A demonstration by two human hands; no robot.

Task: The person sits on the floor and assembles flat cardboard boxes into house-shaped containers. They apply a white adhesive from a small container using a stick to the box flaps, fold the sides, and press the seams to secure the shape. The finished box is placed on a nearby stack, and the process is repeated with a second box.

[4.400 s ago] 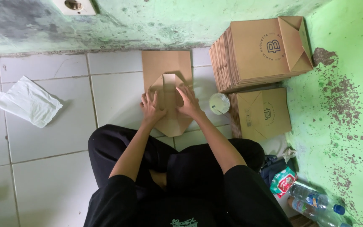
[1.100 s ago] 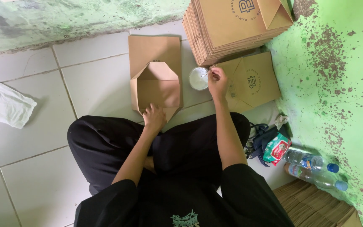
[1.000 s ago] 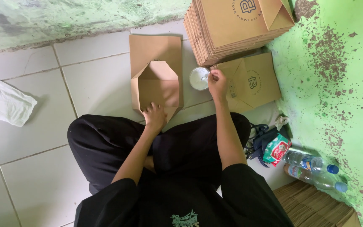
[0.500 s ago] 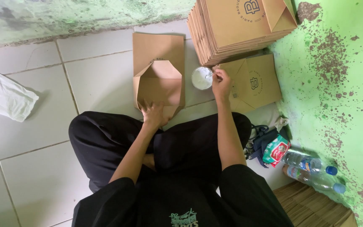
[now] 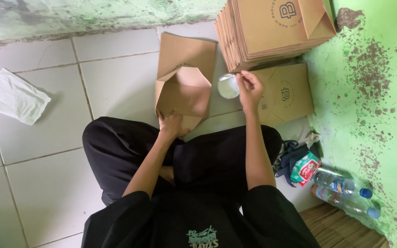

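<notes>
**Seated person handling a half-folded carton and a small round container**

The landmark is the half-folded brown cardboard box (image 5: 183, 92), which is lying on the white tiled floor (image 5: 42, 151) directly in front of the person's crossed legs, its flaps standing up around an open hollow and its flat back panel extending away from the person.

The left hand (image 5: 172, 124) is resting on the near edge of the box, fingers curled over the cardboard and pressing it; the hold is a loose, partly closed one on the box rim.

The right hand (image 5: 250, 87) is sitting just to the right of the box, fingertips pinched narrowly at the rim of a small round translucent white container (image 5: 228, 86), which is lying just beside the box's right flap. Whether the fingers are actually gripping it or only touching it cannot be told.

Beyond and to the right of the box, a tall stack of flat brown cardboard cartons (image 5: 272, 32) is leaning near the green wall (image 5: 373, 92). One further flat brown carton (image 5: 286, 94) is lying right of the box, under the right hand.

Well to the left of the box, a crumpled white cloth (image 5: 12, 96) is lying on the tiles. Far right and nearer the person, two clear plastic bottles with blue caps (image 5: 345, 193) are lying beside a red and green packet (image 5: 305, 167)
</notes>
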